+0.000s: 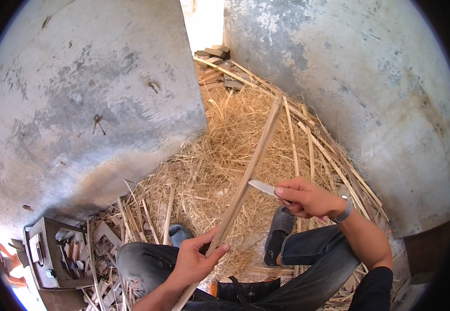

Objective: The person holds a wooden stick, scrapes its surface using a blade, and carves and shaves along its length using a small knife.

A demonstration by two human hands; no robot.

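My left hand (196, 259) is closed around the lower part of a long, flat wooden strip (249, 171), which slants up and away to the right between my knees. In my right hand (303, 196) is a knife (264, 187), gripped by its handle. Its pale blade points left, and the tip is at the strip's right edge, about midway along. From this view I cannot tell whether the blade presses into the wood. The strip's lower end runs past my left hand toward my lap.
Curly wood shavings (219, 135) cover the floor ahead. Long thin strips (339, 160) lie along the right wall (370, 93). A worn wall (95, 93) stands at left. Lower left, a dark box-like frame (46, 254) sits beside wood scraps. Bricks (215, 52) lie by the bright opening.
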